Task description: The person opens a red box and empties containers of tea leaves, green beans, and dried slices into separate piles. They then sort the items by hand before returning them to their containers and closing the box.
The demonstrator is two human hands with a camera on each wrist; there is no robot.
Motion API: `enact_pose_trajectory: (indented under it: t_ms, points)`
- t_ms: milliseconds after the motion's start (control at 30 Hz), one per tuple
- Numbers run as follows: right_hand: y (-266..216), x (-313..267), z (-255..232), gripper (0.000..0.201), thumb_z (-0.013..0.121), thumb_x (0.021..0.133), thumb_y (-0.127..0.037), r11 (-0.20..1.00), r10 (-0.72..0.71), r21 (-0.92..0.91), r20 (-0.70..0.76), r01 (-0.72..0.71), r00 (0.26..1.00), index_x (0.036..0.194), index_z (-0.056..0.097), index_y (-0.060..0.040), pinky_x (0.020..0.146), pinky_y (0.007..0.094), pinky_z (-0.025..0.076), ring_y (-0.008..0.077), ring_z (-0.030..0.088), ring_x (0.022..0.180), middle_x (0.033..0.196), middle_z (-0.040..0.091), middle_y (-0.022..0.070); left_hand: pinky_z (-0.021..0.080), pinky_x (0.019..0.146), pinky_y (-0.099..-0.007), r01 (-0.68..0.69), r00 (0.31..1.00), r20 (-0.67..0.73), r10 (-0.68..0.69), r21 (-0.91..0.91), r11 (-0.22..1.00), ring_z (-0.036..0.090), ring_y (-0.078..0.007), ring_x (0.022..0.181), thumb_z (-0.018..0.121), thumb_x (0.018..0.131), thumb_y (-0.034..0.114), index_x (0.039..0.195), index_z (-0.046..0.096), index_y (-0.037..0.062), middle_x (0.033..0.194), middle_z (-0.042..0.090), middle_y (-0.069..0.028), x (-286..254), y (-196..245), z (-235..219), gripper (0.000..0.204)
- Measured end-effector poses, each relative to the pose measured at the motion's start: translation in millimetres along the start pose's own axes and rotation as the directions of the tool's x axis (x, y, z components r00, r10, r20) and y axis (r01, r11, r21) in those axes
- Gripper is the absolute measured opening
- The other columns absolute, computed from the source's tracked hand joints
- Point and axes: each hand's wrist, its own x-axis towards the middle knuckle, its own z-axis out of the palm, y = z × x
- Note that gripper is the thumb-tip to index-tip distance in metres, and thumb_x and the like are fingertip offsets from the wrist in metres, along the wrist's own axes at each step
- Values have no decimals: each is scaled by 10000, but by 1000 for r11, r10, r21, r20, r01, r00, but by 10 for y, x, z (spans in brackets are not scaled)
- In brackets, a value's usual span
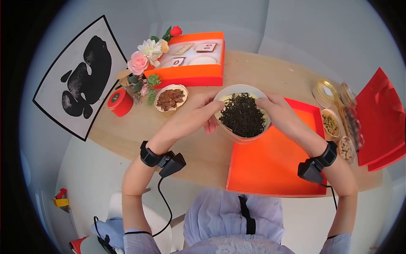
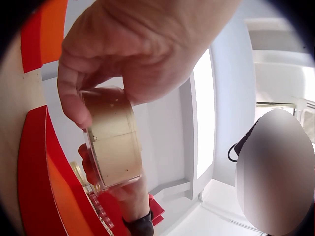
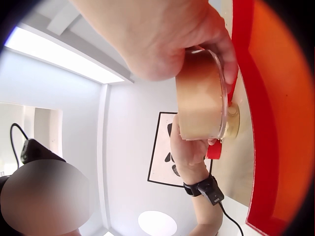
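A round clear container (image 1: 243,116) filled with dark, thin twisted strands is held up between both hands, above the table's middle. My left hand (image 1: 192,116) grips its left side, thumb at the rim and fingers beneath; my right hand (image 1: 283,116) grips the right side the same way. The left wrist view shows the container's pale side wall (image 2: 115,142) under the left hand (image 2: 133,49). In the right wrist view the right hand (image 3: 167,39) curls round the container (image 3: 201,98).
An orange tray (image 1: 275,165) lies below and right. Behind stands an orange box (image 1: 186,78) with white compartments, flowers (image 1: 146,55) beside it. A dish of brown pieces (image 1: 171,98) and a red tin (image 1: 120,102) are left; small dishes (image 1: 330,122), jars and a red bag (image 1: 382,120) are right.
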Motion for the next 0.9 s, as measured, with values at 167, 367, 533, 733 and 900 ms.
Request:
enact_pose_trajectory:
  t_ms: [167,367,533,733,900]
  points:
    - [79,-105,-114,568,435,1071,-454,997,58,45,154,-65,986,1353,591,14,689,289,550,168,645,766,1047,679,102,513,561,-217,17,1000,-11,-17,-2,1000,609,-84,642,539,1039,263,1373,582,-10,1052,672,-24,-65,-119,86,433]
    - [127,-855,-525,459,556,1041,-362,976,9,-218,101,13,995,1262,656,27,724,305,531,163,650,765,980,710,95,475,581,-214,67,968,-244,-57,34,997,577,-56,712,505,1052,295,1387,570,28,1025,635,-10,-430,-406,117,434]
    - [390,-1592,-884,339,639,1002,-202,949,111,-272,-188,-160,976,1256,664,21,729,287,523,134,658,774,918,700,80,481,565,-240,70,856,-487,-174,-225,972,614,-105,819,528,1021,292,1484,457,21,1161,632,-59,-698,-944,106,542]
    - [646,-2086,-942,306,658,980,-112,958,258,-3,-435,-288,862,1259,673,12,705,258,518,100,648,759,858,684,41,474,538,-261,-31,796,-583,-166,-313,949,650,-136,795,557,1019,324,1407,503,29,1115,682,-82,-665,-1061,39,490]
    - [863,-2239,-891,267,695,928,-145,985,34,-103,-673,-139,739,1144,721,10,692,312,533,179,662,728,826,710,123,452,528,-263,-77,798,-591,-118,-295,952,607,-130,682,563,1019,334,1253,554,34,1016,694,-79,-573,-1340,-94,381]
